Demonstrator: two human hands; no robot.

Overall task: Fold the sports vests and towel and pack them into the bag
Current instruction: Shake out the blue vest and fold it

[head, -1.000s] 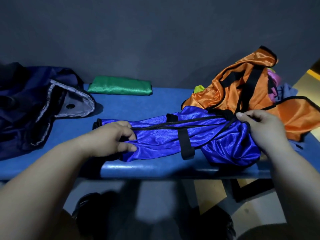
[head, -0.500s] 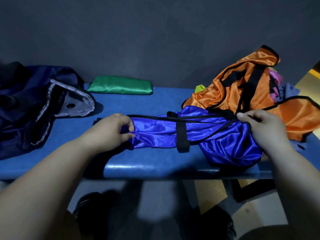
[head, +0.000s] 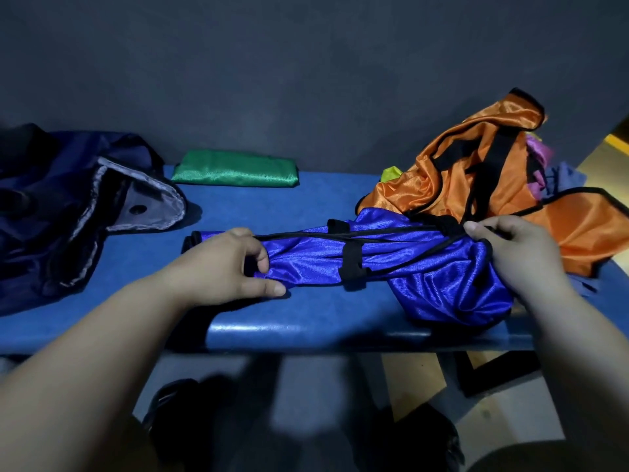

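Head camera view: a glossy blue vest point(head: 401, 270) with black trim lies bunched lengthwise on a padded blue bench point(head: 306, 206), the left hand point(head: 228, 264) pinching its left end and the right hand point(head: 517, 250) gripping its right. Crumpled orange satin vests point(head: 459, 178) sit far right, a folded green vest point(head: 235, 168) lies far, and the dark bag point(head: 68, 206) gapes left.

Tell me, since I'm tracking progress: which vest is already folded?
The green vest, a flat packet near the wall. The blue vest is bunched between the left hand and right hand; the orange vest lies crumpled at right.
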